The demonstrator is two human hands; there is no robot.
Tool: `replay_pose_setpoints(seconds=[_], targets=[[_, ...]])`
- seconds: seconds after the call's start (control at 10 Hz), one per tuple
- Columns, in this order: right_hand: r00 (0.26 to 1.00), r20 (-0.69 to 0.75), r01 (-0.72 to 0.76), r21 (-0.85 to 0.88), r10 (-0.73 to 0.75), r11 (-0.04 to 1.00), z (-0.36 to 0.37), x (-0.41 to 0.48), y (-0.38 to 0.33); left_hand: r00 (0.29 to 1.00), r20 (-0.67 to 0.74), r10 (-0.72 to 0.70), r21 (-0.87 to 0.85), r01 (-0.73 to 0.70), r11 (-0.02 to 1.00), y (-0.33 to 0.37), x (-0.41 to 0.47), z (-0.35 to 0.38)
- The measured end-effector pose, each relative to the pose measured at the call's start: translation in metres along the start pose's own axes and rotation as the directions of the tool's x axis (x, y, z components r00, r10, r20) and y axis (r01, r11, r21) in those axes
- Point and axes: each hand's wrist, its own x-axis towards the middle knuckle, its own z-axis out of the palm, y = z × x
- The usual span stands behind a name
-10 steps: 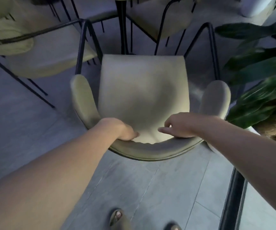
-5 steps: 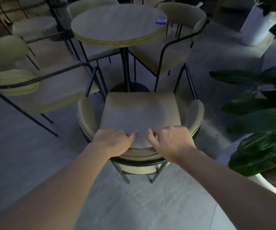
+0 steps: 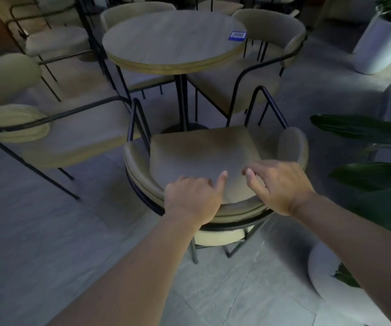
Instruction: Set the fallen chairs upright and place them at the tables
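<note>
A beige padded chair (image 3: 201, 151) with a black metal frame stands upright on the grey floor right in front of me. It faces a round wooden table (image 3: 171, 63). My left hand (image 3: 193, 200) lies on the top of its curved backrest, fingers curled over the rim and the index finger stretched out. My right hand (image 3: 280, 184) is at the backrest a little to the right, its fingers spread and loose, gripping nothing.
Similar chairs stand around the table: one at the left (image 3: 67, 144), one at the far right (image 3: 267, 43), one behind (image 3: 135, 12). A blue card (image 3: 238, 35) lies on the tabletop. Large green leaves (image 3: 366, 130) and white planters (image 3: 326, 274) crowd the right side.
The chair has gone from tipped back toward me to standing level on its legs. My right hand has opened from its hold on the backrest, and my left index finger has lifted.
</note>
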Motion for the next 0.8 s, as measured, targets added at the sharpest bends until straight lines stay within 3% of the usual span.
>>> replay_pose_setpoints(seconds=[0.2, 0.6, 0.7, 0.8], targets=[[0.998, 0.016, 0.064, 0.004, -0.064, 0.998, 0.010, 0.042, 0.031, 0.995, -0.093, -0.028, -0.056, 0.023, 0.998, 0.004, 0.047, 0.007], [0.993, 0.064, 0.098, -0.015, -0.097, 0.995, 0.007, 0.050, 0.036, 0.993, -0.114, -0.008, -0.001, 0.008, 1.000, 0.003, 0.057, 0.009], [0.980, 0.199, 0.035, -0.020, -0.030, 0.999, -0.003, 0.049, 0.024, 0.993, -0.120, -0.009, -0.060, 0.001, 0.998, 0.003, 0.052, 0.002], [0.982, 0.188, -0.023, 0.040, 0.015, 0.999, -0.016, 0.046, 0.005, 0.989, -0.128, 0.068, -0.224, -0.096, 0.970, -0.004, 0.034, -0.007]])
